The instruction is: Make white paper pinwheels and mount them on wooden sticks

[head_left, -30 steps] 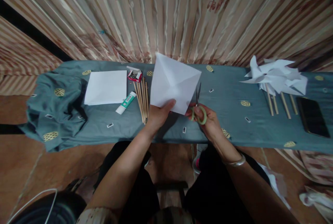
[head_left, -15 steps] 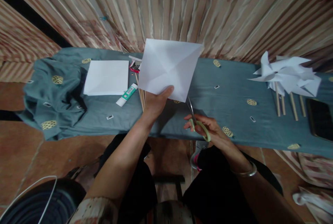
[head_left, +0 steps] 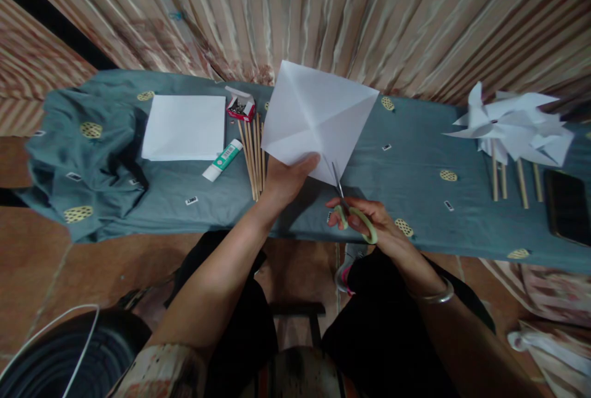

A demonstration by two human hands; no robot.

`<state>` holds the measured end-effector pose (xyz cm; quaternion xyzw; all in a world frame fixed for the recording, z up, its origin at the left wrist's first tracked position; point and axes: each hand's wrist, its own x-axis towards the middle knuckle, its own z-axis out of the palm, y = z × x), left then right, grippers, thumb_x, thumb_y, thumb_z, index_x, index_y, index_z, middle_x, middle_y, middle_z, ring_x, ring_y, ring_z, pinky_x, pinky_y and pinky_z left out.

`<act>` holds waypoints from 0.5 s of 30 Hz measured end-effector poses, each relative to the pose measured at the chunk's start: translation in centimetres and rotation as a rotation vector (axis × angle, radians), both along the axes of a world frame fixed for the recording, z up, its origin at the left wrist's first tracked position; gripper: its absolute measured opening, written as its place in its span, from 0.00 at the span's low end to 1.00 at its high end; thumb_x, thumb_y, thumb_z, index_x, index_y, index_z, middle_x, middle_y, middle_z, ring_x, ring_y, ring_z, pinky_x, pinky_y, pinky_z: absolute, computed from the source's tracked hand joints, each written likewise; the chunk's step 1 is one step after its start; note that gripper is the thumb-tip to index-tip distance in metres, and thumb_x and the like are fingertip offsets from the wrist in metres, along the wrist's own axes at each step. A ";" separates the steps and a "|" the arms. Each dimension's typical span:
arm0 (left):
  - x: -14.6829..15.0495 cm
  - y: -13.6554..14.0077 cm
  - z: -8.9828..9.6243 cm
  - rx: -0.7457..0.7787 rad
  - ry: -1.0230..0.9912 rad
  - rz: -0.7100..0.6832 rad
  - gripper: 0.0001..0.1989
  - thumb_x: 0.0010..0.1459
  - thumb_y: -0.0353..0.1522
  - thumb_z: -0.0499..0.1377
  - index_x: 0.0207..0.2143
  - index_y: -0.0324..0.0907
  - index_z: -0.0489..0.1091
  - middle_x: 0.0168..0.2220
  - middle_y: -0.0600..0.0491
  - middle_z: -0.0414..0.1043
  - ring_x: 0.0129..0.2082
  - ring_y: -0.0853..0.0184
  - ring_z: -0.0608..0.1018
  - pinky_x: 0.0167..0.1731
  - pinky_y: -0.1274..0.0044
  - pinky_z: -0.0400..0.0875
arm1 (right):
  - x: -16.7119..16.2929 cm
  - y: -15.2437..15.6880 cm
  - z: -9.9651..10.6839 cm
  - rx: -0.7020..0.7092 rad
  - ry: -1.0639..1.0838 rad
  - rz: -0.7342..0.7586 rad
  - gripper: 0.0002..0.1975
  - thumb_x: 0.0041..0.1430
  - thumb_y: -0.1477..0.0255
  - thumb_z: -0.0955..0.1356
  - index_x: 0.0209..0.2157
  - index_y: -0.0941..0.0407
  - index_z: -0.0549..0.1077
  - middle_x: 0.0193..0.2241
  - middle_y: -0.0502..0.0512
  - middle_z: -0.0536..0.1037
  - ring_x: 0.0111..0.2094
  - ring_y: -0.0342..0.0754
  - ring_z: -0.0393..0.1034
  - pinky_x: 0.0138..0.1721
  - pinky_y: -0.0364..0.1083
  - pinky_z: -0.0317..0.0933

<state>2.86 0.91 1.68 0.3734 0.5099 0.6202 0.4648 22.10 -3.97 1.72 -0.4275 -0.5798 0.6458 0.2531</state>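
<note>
Fingers of the left hand grip a creased white sheet, thumb on top, the others hidden beneath; those of the right hand are looped through the handles of a pair of scissors. Head view: the work surface is long and narrow, covered by a blue-green cloth with yellow pineapple prints, bunched at the left end. Behind hangs a pleated curtain; brown floor shows below. Count: one stack of paper, one glue stick, one red box of small metal pieces (lid raised), one dark phone, several loose sticks, exact number unclear. Paper pinwheels lie heaped at right, too overlapped to count; four pinwheel sticks protrude. Position: the white sheet is held above the cloth, extending forward from the left thumb. Its near corner is just beyond the right fingertips, one blade overlapping it.
</note>
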 end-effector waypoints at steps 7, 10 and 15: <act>0.0 -0.1 -0.1 -0.009 0.002 -0.017 0.16 0.42 0.32 0.67 0.36 0.42 0.70 0.40 0.48 0.77 0.43 0.58 0.78 0.46 0.67 0.72 | 0.0 0.0 0.0 -0.004 -0.011 0.008 0.29 0.52 0.46 0.69 0.44 0.56 0.76 0.30 0.54 0.78 0.29 0.46 0.67 0.32 0.46 0.63; 0.0 -0.1 -0.1 0.008 0.013 -0.011 0.17 0.43 0.32 0.67 0.38 0.42 0.71 0.39 0.48 0.77 0.42 0.59 0.78 0.45 0.68 0.72 | 0.0 -0.1 -0.3 0.009 -0.006 -0.003 0.29 0.53 0.47 0.69 0.45 0.56 0.76 0.30 0.54 0.77 0.28 0.45 0.66 0.30 0.45 0.62; -0.2 -0.1 -0.1 -0.005 0.008 -0.028 0.19 0.42 0.33 0.68 0.39 0.40 0.71 0.40 0.47 0.77 0.41 0.59 0.78 0.45 0.67 0.72 | -0.1 -0.2 -0.7 0.024 0.003 -0.014 0.27 0.53 0.48 0.70 0.45 0.55 0.76 0.28 0.52 0.76 0.27 0.43 0.66 0.31 0.44 0.62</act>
